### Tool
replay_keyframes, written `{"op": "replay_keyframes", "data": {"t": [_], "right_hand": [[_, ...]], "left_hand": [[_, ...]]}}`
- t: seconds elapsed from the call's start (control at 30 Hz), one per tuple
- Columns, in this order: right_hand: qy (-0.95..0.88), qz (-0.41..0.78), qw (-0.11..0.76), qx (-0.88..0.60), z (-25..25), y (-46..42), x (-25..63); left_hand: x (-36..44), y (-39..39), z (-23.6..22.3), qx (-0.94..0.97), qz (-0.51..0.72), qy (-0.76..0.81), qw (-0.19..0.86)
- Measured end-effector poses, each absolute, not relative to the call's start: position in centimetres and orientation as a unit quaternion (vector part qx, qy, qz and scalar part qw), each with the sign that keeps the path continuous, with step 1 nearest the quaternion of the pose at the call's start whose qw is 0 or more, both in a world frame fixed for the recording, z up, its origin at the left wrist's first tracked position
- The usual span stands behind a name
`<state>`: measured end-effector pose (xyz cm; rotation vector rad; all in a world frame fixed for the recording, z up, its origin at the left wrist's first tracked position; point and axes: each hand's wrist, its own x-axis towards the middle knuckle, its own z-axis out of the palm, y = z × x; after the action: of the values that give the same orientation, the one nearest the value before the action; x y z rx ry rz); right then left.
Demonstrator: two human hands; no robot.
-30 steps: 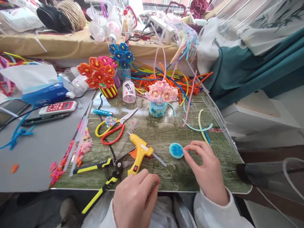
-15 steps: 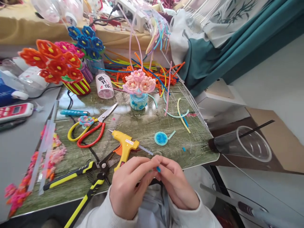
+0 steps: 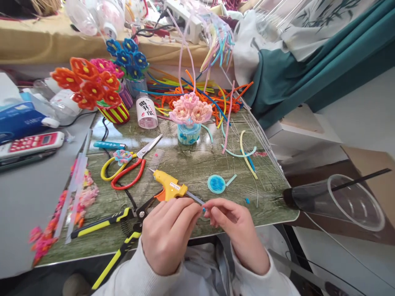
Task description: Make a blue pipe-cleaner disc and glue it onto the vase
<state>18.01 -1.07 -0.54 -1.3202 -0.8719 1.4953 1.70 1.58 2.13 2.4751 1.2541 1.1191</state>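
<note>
My left hand (image 3: pixel 169 234) is closed, its thumb and fingertips pinched on a small blue piece of pipe cleaner (image 3: pixel 204 209), mostly hidden. Facing it, my right hand (image 3: pixel 236 228) has curled fingers with tips close beside that piece; what lies between them cannot be made out. Just beyond the hands lies a yellow hot glue gun (image 3: pixel 169 185) with a glue stick in its back. A flat blue disc with a light-blue rim (image 3: pixel 216 184) rests on the table, a short pale strip (image 3: pixel 231 180) at its side. A tiny blue scrap (image 3: pixel 247 200) lies further right.
Scissors (image 3: pixel 128 170) and yellow-black cutting pliers (image 3: pixel 123 224) lie to the left. A pot of pink flowers (image 3: pixel 189 119), a bottle (image 3: pixel 147 112) and orange flowers (image 3: pixel 89 84) stand behind. Loose pipe cleaners (image 3: pixel 173 96) cover the back. A clear cup (image 3: pixel 336 201) is at the right edge.
The view has shifted, so the table's things appear further right. My hands have drawn slightly apart at the fingertips, and less of the blue piece shows.
</note>
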Motion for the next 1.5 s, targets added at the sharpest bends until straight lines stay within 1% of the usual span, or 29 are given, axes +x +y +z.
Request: {"op": "replay_keyframes", "data": {"t": [0.1,0.2,0.4,0.63,0.73,0.8,0.87,0.93,1.03,1.17,1.37,1.5], "right_hand": [[-0.408,0.584,0.434,-0.551,0.2,-0.5,18.2],[-0.453,0.561,0.410,-0.559,0.6,0.0,17.9],[-0.481,0.555,0.392,-0.554,0.2,0.4,17.4],[-0.433,0.622,0.391,-0.522,-0.6,0.4,16.6],[-0.420,0.626,0.395,-0.526,-1.1,0.3,16.5],[-0.433,0.597,0.398,-0.545,-1.4,0.2,16.4],[-0.471,0.544,0.408,-0.562,-1.5,0.0,16.0],[-0.527,0.483,0.422,-0.558,-1.2,-0.4,14.9],[-0.617,0.424,0.447,-0.491,-0.6,-1.6,12.3],[-0.707,0.355,0.470,-0.391,-0.4,-3.3,8.7],[-0.737,0.302,0.422,-0.433,-1.5,-3.5,7.7],[-0.737,0.295,0.399,-0.460,-1.5,-3.1,8.2]], "left_hand": [[1.3,1.9,2.4,0.846,0.344,0.405,0.027],[1.0,2.0,2.4,0.858,0.330,0.394,0.005],[0.7,1.7,2.0,0.853,0.318,0.412,0.026],[0.5,1.0,2.2,0.843,0.305,0.440,0.056],[-0.8,0.5,2.3,0.821,0.295,0.486,0.039],[-2.8,0.0,2.2,0.798,0.228,0.558,-0.006],[-5.3,-0.6,1.9,0.786,0.088,0.610,-0.053],[-7.7,-1.6,1.6,0.780,-0.023,0.622,-0.069],[-10.0,-3.4,1.2,0.776,-0.088,0.622,-0.063],[-10.2,-4.9,0.7,0.775,-0.102,0.621,-0.052],[-9.5,-4.5,0.8,0.753,-0.070,0.649,-0.081],[-10.0,-4.5,1.9,0.756,-0.032,0.647,-0.096]]}}
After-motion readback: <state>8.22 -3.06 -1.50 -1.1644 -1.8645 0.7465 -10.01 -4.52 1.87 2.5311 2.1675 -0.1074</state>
